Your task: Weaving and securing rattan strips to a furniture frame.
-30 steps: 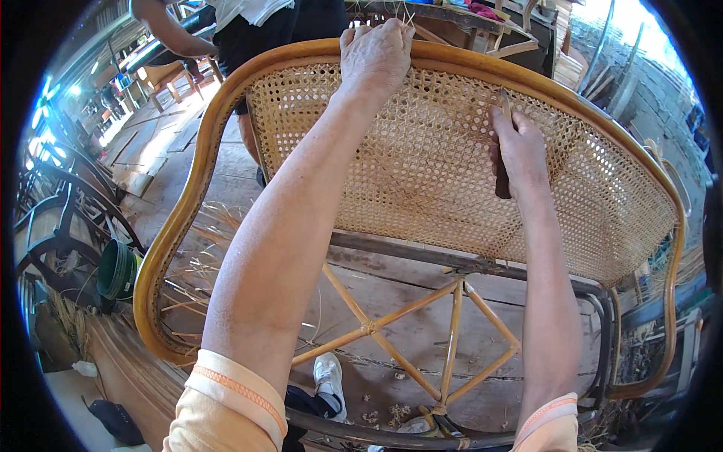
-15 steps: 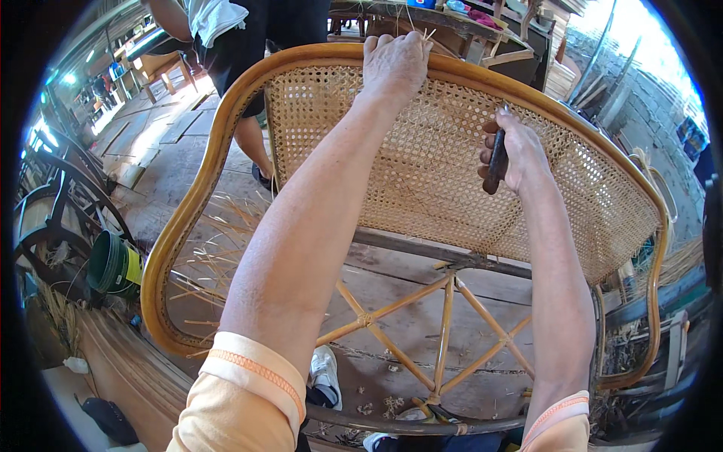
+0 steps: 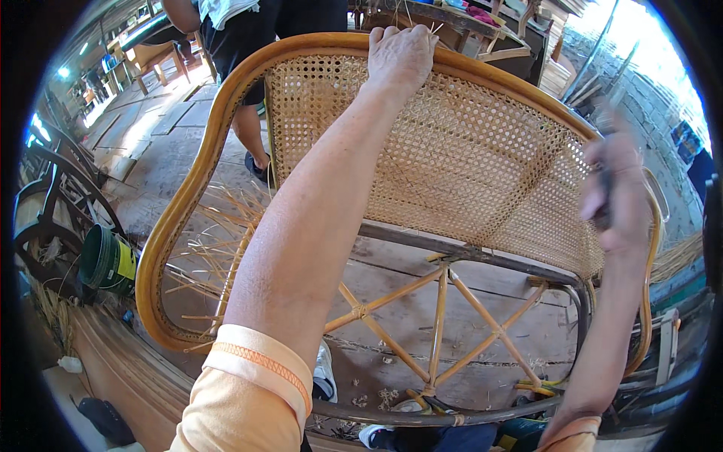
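Observation:
A curved rattan seat frame (image 3: 226,98) stands before me, its back filled with woven cane webbing (image 3: 452,166). At the top rail, my left hand (image 3: 399,60) is closed, knuckles up, with thin cane strands (image 3: 435,30) poking out beside its fingers. The rail partly hides what the fingertips touch. Off the right side of the webbing, my right hand (image 3: 621,192) is raised and smeared by motion. It is closed round a short tool with a dark handle (image 3: 603,197); the tip is too blurred to make out.
Loose cane ends (image 3: 218,241) stick out at the frame's left. A green bucket (image 3: 105,260) stands beyond them. Another person's leg (image 3: 250,135) is just behind the frame. Crossed rattan braces (image 3: 437,324) fill the lower part, and a cluttered workbench (image 3: 422,11) is behind.
My right hand has swung right and outward with the dark-handled tool, away from the webbing. My left hand stays at the top rail. The view has shifted slightly.

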Motion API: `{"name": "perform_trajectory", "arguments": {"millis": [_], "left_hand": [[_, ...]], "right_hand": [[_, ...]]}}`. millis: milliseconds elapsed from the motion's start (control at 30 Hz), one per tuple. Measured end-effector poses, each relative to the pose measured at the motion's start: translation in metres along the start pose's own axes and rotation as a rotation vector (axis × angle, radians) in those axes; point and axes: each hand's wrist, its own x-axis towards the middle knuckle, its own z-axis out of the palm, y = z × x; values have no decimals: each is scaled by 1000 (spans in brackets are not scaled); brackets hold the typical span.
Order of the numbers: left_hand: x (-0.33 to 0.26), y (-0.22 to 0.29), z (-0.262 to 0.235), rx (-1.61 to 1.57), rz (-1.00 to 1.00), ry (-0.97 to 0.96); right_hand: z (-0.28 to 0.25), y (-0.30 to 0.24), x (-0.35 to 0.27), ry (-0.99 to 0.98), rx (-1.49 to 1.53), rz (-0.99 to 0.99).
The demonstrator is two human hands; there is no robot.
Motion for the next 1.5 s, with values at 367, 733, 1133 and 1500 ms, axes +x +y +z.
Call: {"name": "perform_trajectory", "arguments": {"millis": [367, 733, 1133, 1500], "left_hand": [[1, 0, -1, 31, 12, 5], [0, -2, -2, 9, 0, 11], [1, 9, -27, -57, -25, -69], [2, 9, -22, -2, -45, -112]], "right_hand": [[2, 71, 36, -347, -1208, 56], [5, 73, 52, -360, -1234, 17], [49, 27, 88, -314, -1177, 565], [52, 60, 88, -365, -1454, 285]]}}
